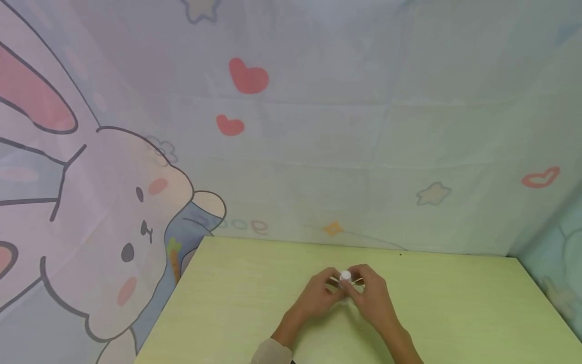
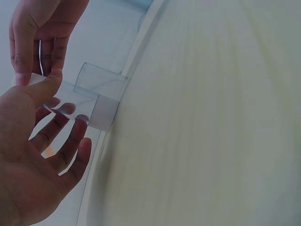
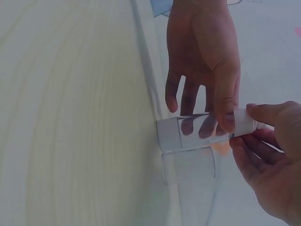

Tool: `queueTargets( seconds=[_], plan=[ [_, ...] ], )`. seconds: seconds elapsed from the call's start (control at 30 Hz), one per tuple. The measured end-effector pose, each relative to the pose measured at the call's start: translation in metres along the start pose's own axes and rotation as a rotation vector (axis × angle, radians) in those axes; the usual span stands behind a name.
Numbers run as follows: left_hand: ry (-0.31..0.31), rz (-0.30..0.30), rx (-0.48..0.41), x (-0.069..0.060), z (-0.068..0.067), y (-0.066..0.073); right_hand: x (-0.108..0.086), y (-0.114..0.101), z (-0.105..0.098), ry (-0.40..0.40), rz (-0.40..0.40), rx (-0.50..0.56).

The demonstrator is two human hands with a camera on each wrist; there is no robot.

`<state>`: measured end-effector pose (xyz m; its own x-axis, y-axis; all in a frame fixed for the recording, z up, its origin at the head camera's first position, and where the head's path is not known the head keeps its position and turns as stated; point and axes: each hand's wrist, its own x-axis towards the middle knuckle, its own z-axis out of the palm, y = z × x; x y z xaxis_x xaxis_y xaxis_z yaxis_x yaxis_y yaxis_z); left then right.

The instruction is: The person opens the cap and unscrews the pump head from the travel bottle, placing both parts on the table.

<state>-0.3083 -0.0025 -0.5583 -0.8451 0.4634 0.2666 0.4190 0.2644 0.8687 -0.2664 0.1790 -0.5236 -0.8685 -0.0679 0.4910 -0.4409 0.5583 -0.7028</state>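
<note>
A clear bottle [image 3: 169, 134] with a white cap and a whitish band at its base stands upright on the table. My left hand [image 1: 316, 296] holds its upper body between thumb and fingers; the other fingers spread along the side. With thumb and fingers, my right hand [image 1: 375, 298] pinches the white cap [image 1: 345, 275] at the top. Right beside the bottle a clear, cup-like cylinder [image 3: 188, 167] stands on the table, also visible in the left wrist view. From the head view, the hands hide most of the bottle.
The pale wood-grain table [image 1: 454, 303] extends on both sides of the hands. Behind it hangs a cloth backdrop [image 1: 318, 126] printed with hearts, stars and a rabbit. A tiny dark speck [image 1: 400, 255] lies near the table's back edge.
</note>
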Motion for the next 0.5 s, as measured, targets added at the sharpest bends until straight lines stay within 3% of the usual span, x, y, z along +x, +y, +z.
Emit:
queueTargets(
  seconds=[0.23, 0.5],
  plan=[
    [-0.012, -0.021, -0.002, -0.0004, -0.001, 0.0013, -0.0001, 0.0011, 0.0003, -0.015, -0.036, 0.007],
    [-0.017, -0.024, -0.002, 0.0002, -0.0001, -0.0018, -0.0001, 0.0042, 0.0005, -0.04, -0.023, 0.018]
  ],
)
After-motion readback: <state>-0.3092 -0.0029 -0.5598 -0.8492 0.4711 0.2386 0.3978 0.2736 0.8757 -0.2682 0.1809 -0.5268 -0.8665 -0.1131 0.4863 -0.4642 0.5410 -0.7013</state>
